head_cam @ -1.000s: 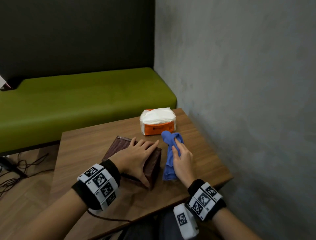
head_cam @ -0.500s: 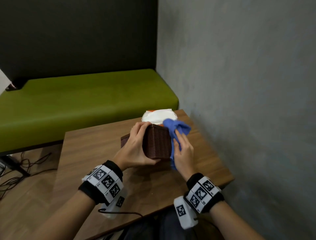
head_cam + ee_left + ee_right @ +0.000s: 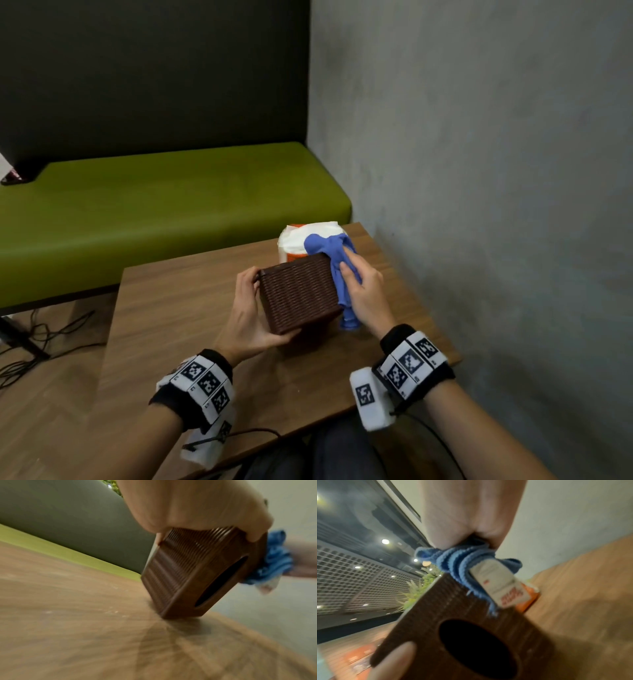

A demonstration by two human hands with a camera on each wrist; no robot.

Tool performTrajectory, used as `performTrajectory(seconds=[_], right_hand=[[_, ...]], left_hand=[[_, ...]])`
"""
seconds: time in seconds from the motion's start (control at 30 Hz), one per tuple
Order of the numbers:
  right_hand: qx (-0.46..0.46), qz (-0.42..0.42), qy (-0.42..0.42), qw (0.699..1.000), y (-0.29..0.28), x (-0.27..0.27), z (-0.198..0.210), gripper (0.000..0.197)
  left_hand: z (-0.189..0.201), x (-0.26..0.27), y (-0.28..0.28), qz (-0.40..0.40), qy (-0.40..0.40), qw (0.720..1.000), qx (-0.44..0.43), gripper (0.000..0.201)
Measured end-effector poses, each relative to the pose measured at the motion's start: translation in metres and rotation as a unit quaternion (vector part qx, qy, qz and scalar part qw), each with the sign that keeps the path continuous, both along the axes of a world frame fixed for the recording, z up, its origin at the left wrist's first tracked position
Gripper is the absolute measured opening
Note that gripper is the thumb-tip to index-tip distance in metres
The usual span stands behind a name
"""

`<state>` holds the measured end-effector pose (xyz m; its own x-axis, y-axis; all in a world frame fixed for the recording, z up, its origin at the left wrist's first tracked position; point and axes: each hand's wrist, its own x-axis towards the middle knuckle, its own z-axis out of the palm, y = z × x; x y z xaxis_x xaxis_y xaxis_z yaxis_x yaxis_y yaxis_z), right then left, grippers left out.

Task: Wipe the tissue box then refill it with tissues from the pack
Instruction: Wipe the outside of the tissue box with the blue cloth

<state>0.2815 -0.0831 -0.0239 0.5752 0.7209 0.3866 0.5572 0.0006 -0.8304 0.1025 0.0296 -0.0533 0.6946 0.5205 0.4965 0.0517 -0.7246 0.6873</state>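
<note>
**Wooden tabletop, box tipped up for wiping**

Wood-grain tabletop (image 3: 178,308) stands in a corner, with a green bench (image 3: 154,212) behind it on the left and a grey wall (image 3: 479,171) on the right. Black cables (image 3: 44,335) lie on the floor at the far left.

Left to right across the tabletop: the left hand (image 3: 248,315) grips the brown woven tissue box (image 3: 298,294) at its left end, fingers curled over the far edge and thumb under the near lower corner. The box is tilted, one lower corner down at the tabletop. In the left wrist view the oval slot of the box (image 3: 223,580) faces away from the camera's side, dark inside, and the fingers (image 3: 197,507) wrap over the raised end.

On the right end of the box, the right hand (image 3: 363,291) presses a bunched blue cloth (image 3: 337,260) against the box's right side, fingers closed round the cloth. One end of the cloth hangs below the hand to just above the tabletop; the other bulges over the box's far top corner. In the right wrist view a white label (image 3: 496,580) on the cloth dangles over the box.

Behind the box and the cloth, near the far right corner of the tabletop, sits the pack of tissues (image 3: 298,240), white on top with an orange wrapper, partly hidden by both. Both wrists wear black bands with square black-and-white markers (image 3: 409,363).
</note>
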Motion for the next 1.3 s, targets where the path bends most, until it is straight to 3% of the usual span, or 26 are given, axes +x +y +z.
performTrajectory(seconds=[0.17, 0.27, 0.37, 0.47, 0.57, 0.7, 0.77, 0.97, 1.13, 1.2, 1.3], right_hand=[[0.016, -0.006, -0.033, 0.999, -0.001, -0.015, 0.002, 0.046], [0.019, -0.012, -0.03, 0.999, -0.002, -0.021, 0.001, 0.045], [0.017, -0.012, -0.031, 0.999, -0.002, -0.025, -0.002, 0.041], [0.017, 0.006, -0.036, 0.999, -0.001, -0.031, -0.006, 0.044], [0.034, -0.008, -0.024, 0.999, -0.001, -0.039, -0.009, 0.045], [0.087, -0.012, -0.024, 0.996, -0.001, -0.038, -0.01, 0.041], [0.086, 0.005, -0.043, 0.995, -0.002, -0.036, -0.007, 0.038], [0.037, 0.011, -0.103, 0.994, -0.009, -0.015, -0.014, 0.037], [-0.101, 0.0, -0.15, 0.984, -0.025, 0.023, -0.035, 0.035], [-0.151, -0.055, -0.193, 0.968, -0.029, 0.05, -0.041, 0.036], [-0.244, -0.086, -0.17, 0.951, -0.037, 0.078, -0.051, 0.039]], left_hand=[[0.033, 0.005, 0.008, -0.059, 0.168, 0.984, 0.003, 0.138], [0.057, 0.018, 0.003, 0.003, 0.331, 0.94, 0.085, 0.15], [0.064, 0.037, -0.014, 0.041, 0.399, 0.888, 0.222, 0.13], [0.067, 0.05, -0.026, 0.01, 0.409, 0.881, 0.237, 0.112], [0.069, 0.049, -0.024, -0.001, 0.382, 0.903, 0.195, 0.108], [0.066, 0.033, -0.018, 0.008, 0.225, 0.971, 0.078, 0.116], [0.06, 0.026, -0.018, 0.005, 0.155, 0.987, 0.03, 0.117], [0.046, 0.015, -0.02, -0.009, 0.084, 0.996, 0.012, 0.112], [0.045, 0.006, -0.012, 0.002, 0.088, 0.996, -0.03, 0.107], [0.042, 0.002, -0.009, 0.036, 0.089, 0.993, -0.067, 0.099], [0.045, -0.002, -0.002, 0.077, 0.074, 0.985, -0.137, 0.093]])
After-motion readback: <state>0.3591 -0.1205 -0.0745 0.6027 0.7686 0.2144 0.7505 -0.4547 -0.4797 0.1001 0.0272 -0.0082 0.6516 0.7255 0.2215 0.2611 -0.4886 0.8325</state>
